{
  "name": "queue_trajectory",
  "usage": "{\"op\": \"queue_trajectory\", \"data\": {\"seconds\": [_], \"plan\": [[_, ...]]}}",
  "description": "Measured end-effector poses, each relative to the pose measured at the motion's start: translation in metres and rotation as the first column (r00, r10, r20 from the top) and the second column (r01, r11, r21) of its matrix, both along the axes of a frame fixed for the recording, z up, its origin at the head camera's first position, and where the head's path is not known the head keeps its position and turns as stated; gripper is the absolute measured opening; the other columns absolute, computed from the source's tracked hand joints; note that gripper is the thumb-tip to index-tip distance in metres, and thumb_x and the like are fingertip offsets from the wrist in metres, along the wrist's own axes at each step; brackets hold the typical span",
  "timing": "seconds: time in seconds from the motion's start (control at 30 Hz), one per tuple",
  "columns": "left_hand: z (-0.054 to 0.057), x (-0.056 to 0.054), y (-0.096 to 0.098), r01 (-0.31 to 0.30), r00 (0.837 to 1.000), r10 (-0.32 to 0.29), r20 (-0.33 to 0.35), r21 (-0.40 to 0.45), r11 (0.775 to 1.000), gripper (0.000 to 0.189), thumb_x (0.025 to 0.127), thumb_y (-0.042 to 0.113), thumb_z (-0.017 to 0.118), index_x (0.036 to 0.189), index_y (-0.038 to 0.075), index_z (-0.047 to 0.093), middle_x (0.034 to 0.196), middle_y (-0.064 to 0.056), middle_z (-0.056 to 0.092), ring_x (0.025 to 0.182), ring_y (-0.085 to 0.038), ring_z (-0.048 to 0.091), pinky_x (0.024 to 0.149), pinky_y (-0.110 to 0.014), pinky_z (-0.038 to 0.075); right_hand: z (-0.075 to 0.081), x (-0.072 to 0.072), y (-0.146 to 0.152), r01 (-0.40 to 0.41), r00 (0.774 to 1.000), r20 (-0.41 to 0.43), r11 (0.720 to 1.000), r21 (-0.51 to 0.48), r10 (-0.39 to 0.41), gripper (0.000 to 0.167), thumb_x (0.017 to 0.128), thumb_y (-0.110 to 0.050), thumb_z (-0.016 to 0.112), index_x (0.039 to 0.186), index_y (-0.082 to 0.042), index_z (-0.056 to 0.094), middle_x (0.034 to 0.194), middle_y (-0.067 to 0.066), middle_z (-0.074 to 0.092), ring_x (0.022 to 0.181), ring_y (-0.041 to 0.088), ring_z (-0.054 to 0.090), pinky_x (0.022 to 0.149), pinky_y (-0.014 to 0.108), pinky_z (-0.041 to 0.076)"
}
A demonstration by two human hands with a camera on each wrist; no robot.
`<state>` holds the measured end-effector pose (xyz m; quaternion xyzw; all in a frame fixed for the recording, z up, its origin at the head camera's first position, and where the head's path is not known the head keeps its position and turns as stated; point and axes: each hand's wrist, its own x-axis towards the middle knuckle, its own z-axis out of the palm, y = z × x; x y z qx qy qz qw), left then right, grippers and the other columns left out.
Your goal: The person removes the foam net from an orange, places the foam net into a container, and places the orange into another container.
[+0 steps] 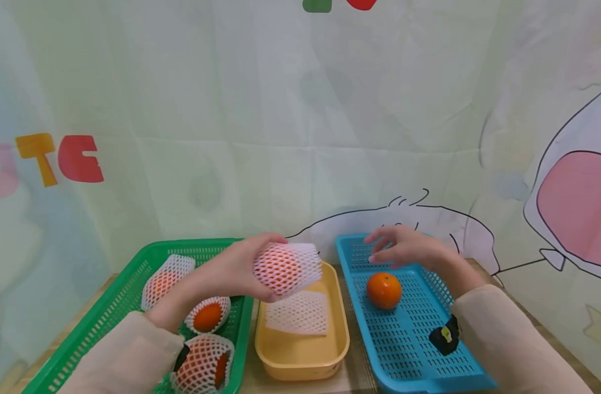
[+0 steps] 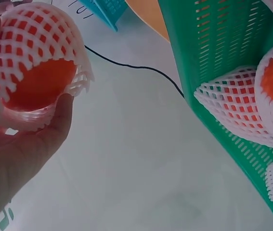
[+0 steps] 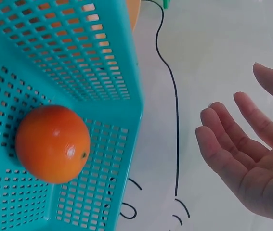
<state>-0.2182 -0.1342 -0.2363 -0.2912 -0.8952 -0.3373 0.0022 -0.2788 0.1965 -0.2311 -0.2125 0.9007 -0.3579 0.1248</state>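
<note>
My left hand (image 1: pixel 246 268) grips an orange wrapped in a white foam net (image 1: pixel 285 268), raised above the yellow tray. In the left wrist view the net leaves a patch of the orange (image 2: pixel 45 84) bare, and thumb and fingers curl round its sides. My right hand (image 1: pixel 404 246) hovers over the far part of the blue basket (image 1: pixel 352 295) with its fingers loosely bent and nothing in them. Below it a bare orange (image 1: pixel 384 290) lies in that basket. The right wrist view shows the palm (image 3: pixel 266 178) turned up beside the basket's rim.
At left stands a green basket (image 1: pixel 241 339) holding several net-wrapped oranges (image 1: pixel 202 364). Between the baskets, the yellow tray (image 1: pixel 300 372) contains a flat white foam net (image 1: pixel 298 313). A printed cloth (image 1: pixel 261 109) hangs close behind all the containers.
</note>
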Motion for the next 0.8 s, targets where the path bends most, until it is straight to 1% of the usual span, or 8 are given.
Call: {"op": "queue_trajectory", "data": {"seconds": [0.17, 0.37, 0.47, 0.67, 0.8], "plan": [[-0.002, -0.001, 0.006, 0.022, 1.000, -0.022, 0.016, 0.006, 1.000, 0.079, 0.063, 0.015, 0.083, 0.131, 0.011, 0.044, 0.114, -0.004, 0.056, 0.092, -0.019, 0.055, 0.075, -0.035, 0.049, -0.001, 0.000, -0.008, -0.021, 1.000, 0.016, 0.999, -0.033, 0.022, 0.041, 0.087, -0.022, 0.066, 0.123, -0.006, 0.053, 0.115, 0.014, 0.058, 0.098, 0.025, 0.058, 0.079, 0.038, 0.051], [-0.005, -0.003, 0.012, -0.009, 0.999, 0.009, 0.035, -0.021, 1.000, 0.079, 0.063, 0.018, 0.084, 0.131, 0.015, 0.044, 0.114, 0.000, 0.055, 0.091, -0.018, 0.054, 0.075, -0.033, 0.049, -0.002, -0.001, -0.015, -0.055, 0.998, 0.021, 0.997, -0.049, 0.056, 0.040, 0.088, -0.019, 0.065, 0.122, -0.003, 0.053, 0.114, 0.015, 0.058, 0.099, 0.028, 0.058, 0.078, 0.038, 0.051], [-0.007, -0.004, 0.013, -0.006, 1.000, 0.006, 0.030, -0.019, 1.000, 0.080, 0.064, 0.018, 0.084, 0.132, 0.013, 0.043, 0.115, -0.001, 0.054, 0.092, -0.019, 0.054, 0.075, -0.034, 0.049, -0.002, -0.001, -0.020, -0.067, 0.997, 0.026, 0.996, -0.054, 0.068, 0.040, 0.088, -0.019, 0.064, 0.122, -0.002, 0.053, 0.114, 0.016, 0.058, 0.098, 0.028, 0.058, 0.078, 0.038, 0.051], [-0.009, -0.005, 0.018, 0.019, 1.000, -0.019, -0.012, -0.002, 1.000, 0.079, 0.063, 0.017, 0.083, 0.132, 0.009, 0.044, 0.116, -0.005, 0.055, 0.094, -0.020, 0.054, 0.075, -0.034, 0.049, -0.003, -0.001, -0.027, -0.067, 0.997, 0.029, 0.996, -0.051, 0.069, 0.038, 0.088, -0.017, 0.064, 0.121, -0.002, 0.054, 0.114, 0.017, 0.058, 0.095, 0.026, 0.059, 0.077, 0.038, 0.051], [-0.011, -0.006, 0.021, 0.027, 1.000, -0.027, -0.007, 0.020, 0.999, 0.079, 0.063, 0.016, 0.083, 0.132, 0.010, 0.044, 0.116, -0.005, 0.055, 0.093, -0.019, 0.055, 0.074, -0.034, 0.049, -0.006, 0.000, -0.032, -0.070, 0.997, 0.012, 0.996, -0.063, 0.071, 0.036, 0.088, -0.017, 0.064, 0.119, -0.003, 0.055, 0.113, 0.015, 0.058, 0.095, 0.026, 0.058, 0.077, 0.037, 0.051]]}}
